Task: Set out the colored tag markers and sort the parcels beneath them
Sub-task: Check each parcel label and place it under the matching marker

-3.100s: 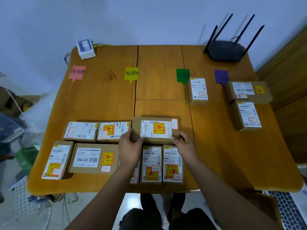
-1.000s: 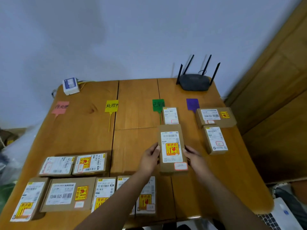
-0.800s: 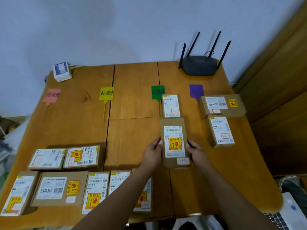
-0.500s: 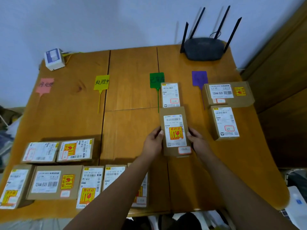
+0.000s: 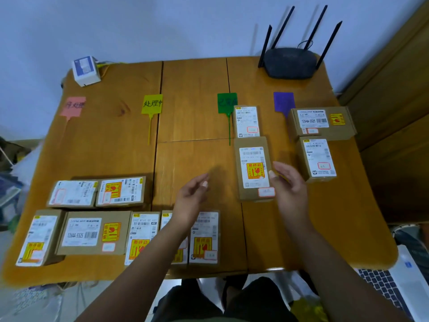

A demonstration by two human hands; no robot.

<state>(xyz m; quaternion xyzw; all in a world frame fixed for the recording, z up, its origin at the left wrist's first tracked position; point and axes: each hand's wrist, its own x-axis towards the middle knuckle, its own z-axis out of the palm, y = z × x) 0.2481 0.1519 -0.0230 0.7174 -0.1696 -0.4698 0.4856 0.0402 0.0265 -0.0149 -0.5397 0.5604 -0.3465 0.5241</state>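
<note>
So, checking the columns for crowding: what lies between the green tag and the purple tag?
In the head view, one small parcel lies between them, close beside the green tag; toward the purple tag the table is bare.

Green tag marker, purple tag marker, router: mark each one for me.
green tag marker (image 5: 227, 102), head view, middle of its flat flag
purple tag marker (image 5: 283, 101), head view, middle of its flat flag
router (image 5: 290, 62), head view, dark body below the antennas

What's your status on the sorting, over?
Left hand open, holding nothing. Right hand open at the fragile-sticker parcel, which lies flat in the green tag column. Nothing in the way.
</note>
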